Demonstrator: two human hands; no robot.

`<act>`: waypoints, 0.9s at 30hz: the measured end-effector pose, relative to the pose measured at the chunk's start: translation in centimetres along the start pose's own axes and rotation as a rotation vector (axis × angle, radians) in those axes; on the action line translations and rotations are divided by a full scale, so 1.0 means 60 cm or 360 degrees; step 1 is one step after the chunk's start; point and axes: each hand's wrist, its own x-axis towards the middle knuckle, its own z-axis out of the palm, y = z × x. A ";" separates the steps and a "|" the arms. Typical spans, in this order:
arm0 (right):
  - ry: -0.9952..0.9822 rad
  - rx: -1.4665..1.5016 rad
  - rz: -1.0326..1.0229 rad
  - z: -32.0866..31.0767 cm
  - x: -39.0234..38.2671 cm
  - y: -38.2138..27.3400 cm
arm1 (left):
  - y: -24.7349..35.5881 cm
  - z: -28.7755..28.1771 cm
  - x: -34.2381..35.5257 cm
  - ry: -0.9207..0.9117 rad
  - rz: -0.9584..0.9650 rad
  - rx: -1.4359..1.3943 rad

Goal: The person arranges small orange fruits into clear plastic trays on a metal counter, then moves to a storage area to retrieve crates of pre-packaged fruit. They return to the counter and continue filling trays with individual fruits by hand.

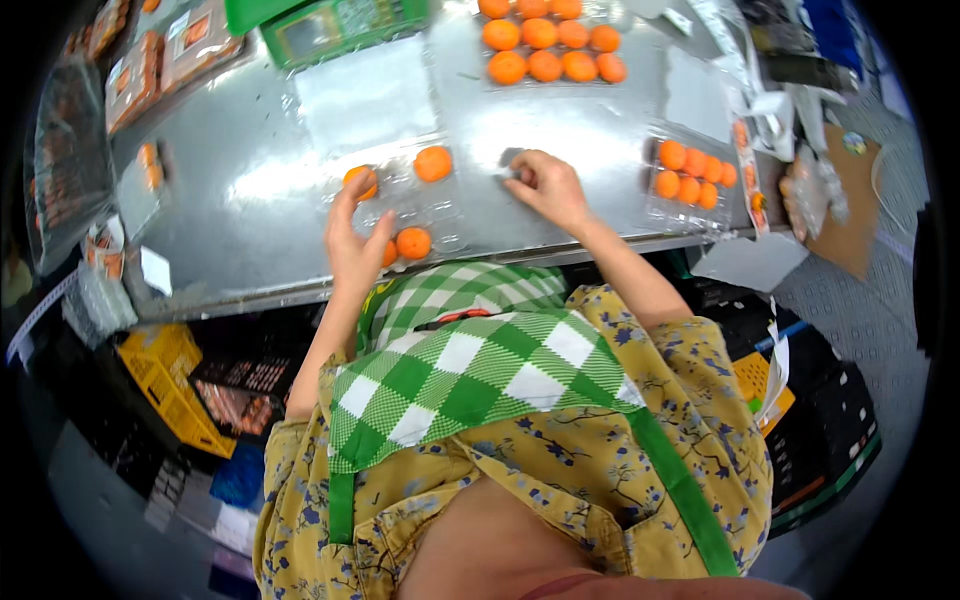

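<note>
A clear plastic clamshell box (pixel 432 207) lies unfolded on the metal table, its lid (pixel 368 95) spread out away from me. Mandarins sit at the corners of its base: one at the far right (pixel 433 163), one at the near edge (pixel 413 242) and another partly hidden beside it. My left hand (pixel 350 240) is at the box's left side, thumb and fingers apart, fingertips touching a mandarin (pixel 362 181) at the far left corner. To the right of the box, my right hand (pixel 550 188) is over the table with curled fingers pressed together; what they hold, if anything, is hidden.
At the far side stands a larger tray of mandarins (pixel 541 36), beside a green crate (pixel 345 28). An open box of mandarins (pixel 690 178) lies at the right. Packed orange produce (pixel 200 45) and a plastic bag (pixel 65 150) are on the left. Below the table is a yellow crate (pixel 170 385).
</note>
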 end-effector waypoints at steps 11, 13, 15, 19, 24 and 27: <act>0.0039 -0.0228 -0.0536 0.096 0.080 -0.092 | -0.028 -0.022 0.041 -0.0045 -0.0210 0.0051; 0.0014 -0.0294 -0.0515 0.101 0.085 -0.097 | -0.030 -0.025 0.043 -0.0046 -0.0202 0.0026; 0.0022 -0.0319 -0.0516 0.113 0.084 -0.096 | -0.037 -0.027 0.037 -0.0055 -0.0182 -0.0004; 0.0103 -0.0263 -0.0604 0.110 0.081 -0.096 | -0.036 -0.023 0.021 -0.0081 -0.0159 -0.0180; -0.0241 0.0987 -0.0240 0.095 0.050 -0.119 | -0.020 -0.011 0.004 -0.0408 -0.0413 -0.0918; -0.0336 0.1103 -0.0270 0.091 0.036 -0.135 | 0.009 -0.006 -0.001 -0.0462 -0.0546 -0.1333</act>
